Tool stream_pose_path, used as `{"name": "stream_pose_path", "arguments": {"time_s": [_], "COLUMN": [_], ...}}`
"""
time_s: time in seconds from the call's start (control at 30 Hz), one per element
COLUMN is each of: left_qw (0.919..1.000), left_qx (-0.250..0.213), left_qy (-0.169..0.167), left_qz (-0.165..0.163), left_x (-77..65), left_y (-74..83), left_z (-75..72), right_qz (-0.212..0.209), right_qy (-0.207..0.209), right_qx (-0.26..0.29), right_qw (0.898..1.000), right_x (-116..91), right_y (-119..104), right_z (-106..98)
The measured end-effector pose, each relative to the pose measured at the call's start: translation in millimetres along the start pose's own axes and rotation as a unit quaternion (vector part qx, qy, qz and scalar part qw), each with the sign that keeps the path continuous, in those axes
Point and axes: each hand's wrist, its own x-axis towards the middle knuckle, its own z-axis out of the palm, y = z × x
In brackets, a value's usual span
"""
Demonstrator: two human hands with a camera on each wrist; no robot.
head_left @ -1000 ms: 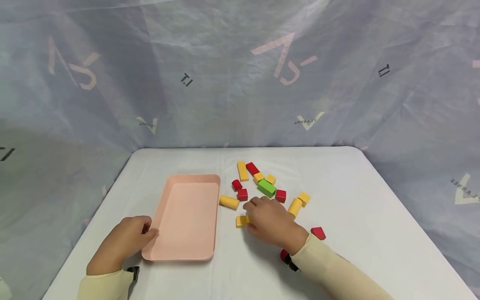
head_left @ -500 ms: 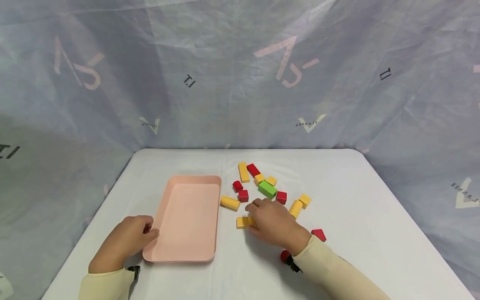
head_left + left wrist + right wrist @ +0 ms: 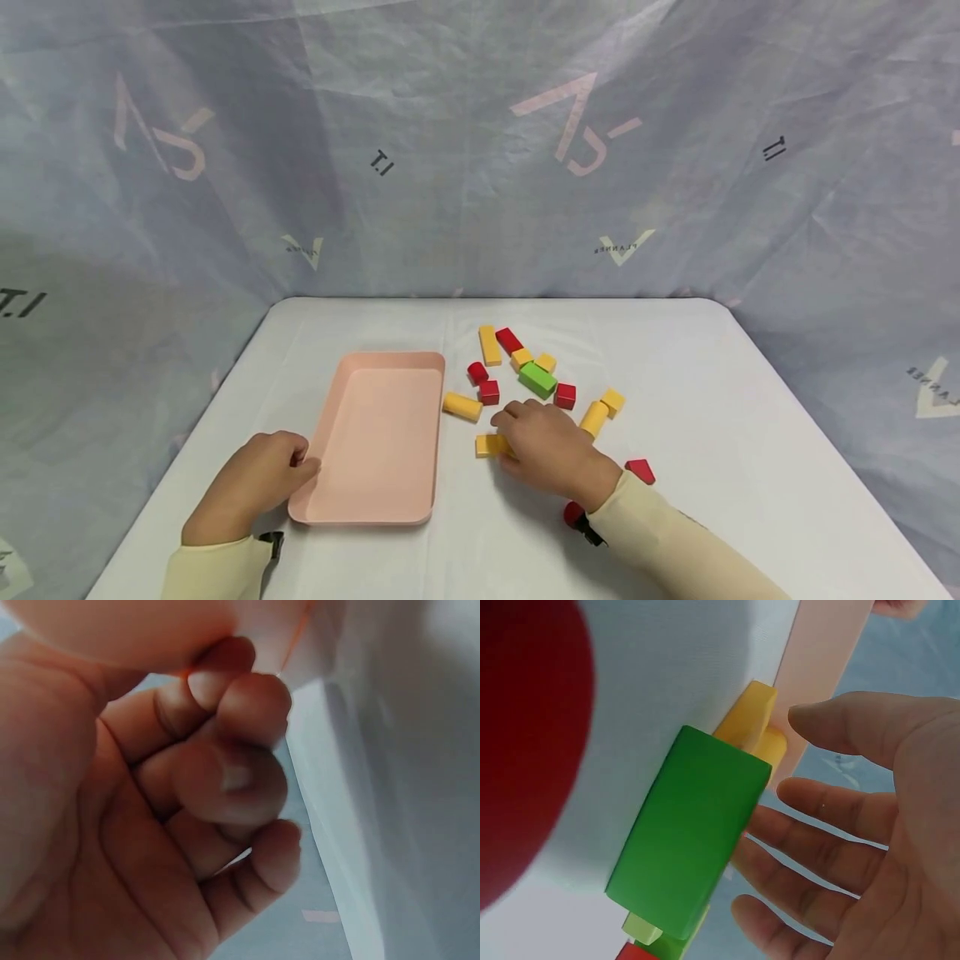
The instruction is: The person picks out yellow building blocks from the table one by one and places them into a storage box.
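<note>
In the head view my left hand [image 3: 258, 479] grips the near-left rim of a pink tray [image 3: 437, 442]. In the left wrist view the fingers [image 3: 251, 709] curl under the tray's edge [image 3: 127, 626]. My right hand [image 3: 543, 446] hovers low over the blocks, beside a yellow block [image 3: 487, 446] that it partly covers. In the right wrist view its fingers [image 3: 817, 840] are loosely extended, thumb apart, with nothing seen pinched. A green block [image 3: 690, 832] lies near the palm, with the yellow block [image 3: 748, 712] just beyond; this green block is hidden in the head view.
Beyond the right hand lie a green block [image 3: 537, 380], a yellow cylinder [image 3: 462, 407], red cubes [image 3: 489, 392] and several other blocks. Another yellow cylinder [image 3: 595, 418] and a red wedge [image 3: 641, 471] lie to its right. A red rounded piece [image 3: 573, 512] sits by the right wrist.
</note>
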Motion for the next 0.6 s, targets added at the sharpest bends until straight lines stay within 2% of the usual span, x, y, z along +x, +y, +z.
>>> {"name": "stream_pose_path", "arguments": {"time_s": [0.27,0.6], "left_qw": [0.9999,0.9991], "left_qx": [-0.007,-0.011], "left_qy": [-0.002,-0.018], "left_qz": [-0.009,-0.037], "left_x": [0.4,-1.5], "left_y": [-1.4,5.4], "left_z": [-0.6,-1.4], "right_qz": [0.000,-0.014], "right_qy": [-0.025,-0.009], "right_qx": [0.019,0.021], "right_qw": [1.000,1.000], "right_x": [3.6,6.7], "right_y": [-0.4,-1.0], "right_z": [1.7,5.0]}}
